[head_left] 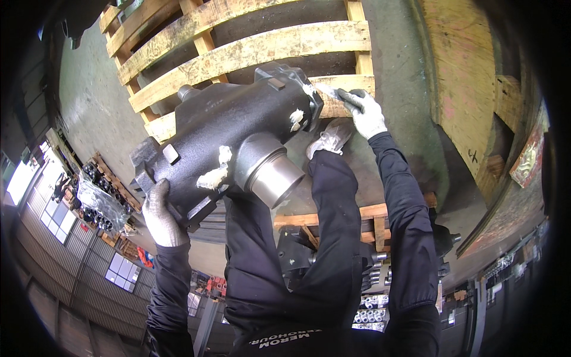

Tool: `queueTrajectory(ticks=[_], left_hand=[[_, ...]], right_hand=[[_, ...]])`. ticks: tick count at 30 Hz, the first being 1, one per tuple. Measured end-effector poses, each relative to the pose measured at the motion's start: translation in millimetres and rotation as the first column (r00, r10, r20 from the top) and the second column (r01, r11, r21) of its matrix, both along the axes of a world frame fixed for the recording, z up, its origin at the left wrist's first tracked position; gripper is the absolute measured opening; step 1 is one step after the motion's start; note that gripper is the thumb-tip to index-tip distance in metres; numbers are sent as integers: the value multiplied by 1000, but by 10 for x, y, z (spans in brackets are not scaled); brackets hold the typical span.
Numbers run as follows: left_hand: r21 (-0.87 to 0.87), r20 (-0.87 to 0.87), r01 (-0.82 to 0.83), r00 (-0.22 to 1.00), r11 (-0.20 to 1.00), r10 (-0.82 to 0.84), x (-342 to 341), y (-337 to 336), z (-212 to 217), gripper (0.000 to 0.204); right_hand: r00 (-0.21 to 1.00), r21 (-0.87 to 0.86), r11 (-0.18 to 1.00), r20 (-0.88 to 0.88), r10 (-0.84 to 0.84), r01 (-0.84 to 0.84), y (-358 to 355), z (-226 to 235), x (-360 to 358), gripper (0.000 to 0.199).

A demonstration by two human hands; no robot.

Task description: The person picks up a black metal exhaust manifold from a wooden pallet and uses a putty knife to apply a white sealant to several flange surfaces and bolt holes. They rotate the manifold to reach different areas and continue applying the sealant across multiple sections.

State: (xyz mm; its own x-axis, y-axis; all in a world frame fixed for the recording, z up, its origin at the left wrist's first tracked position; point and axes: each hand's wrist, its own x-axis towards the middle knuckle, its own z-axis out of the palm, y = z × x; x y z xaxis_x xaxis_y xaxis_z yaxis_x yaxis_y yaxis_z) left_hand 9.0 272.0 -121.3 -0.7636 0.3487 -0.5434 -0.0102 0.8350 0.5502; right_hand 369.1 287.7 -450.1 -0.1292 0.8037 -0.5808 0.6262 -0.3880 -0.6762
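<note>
Black casting [229, 134], wooden pallet [250, 50] behind

Big black cast-metal housing [229, 134], rough outside, with a shiny silver round stub sticking out at the front. White lumps of paste stuck here and there. Tilted, one end low on the left, other end high against a pale wooden pallet [250, 50].
</note>
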Motion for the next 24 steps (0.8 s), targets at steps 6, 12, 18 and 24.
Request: queueTrajectory(ticks=[6,12,18,24], left_hand=[[63,-11,-42,999,997,43,16,-47,-64,22],[-13,-22,25,999,1000,-25,31,-118,-12,23],[-93,47,68,997,993,-64,223,-326,89,28],[-2,155,89,984,996,-87,407,-666,105,15]], right_hand=[[999,48,998,-25,-30,32,-197,153,185,34],[774,-318,856,-377,-508,407,-356,267,-2,35],[675,-286,733,-285,-680,618,-611,823,-275,31],[565,-497,583,-206,-799,643,-770,1439,-542,30]])
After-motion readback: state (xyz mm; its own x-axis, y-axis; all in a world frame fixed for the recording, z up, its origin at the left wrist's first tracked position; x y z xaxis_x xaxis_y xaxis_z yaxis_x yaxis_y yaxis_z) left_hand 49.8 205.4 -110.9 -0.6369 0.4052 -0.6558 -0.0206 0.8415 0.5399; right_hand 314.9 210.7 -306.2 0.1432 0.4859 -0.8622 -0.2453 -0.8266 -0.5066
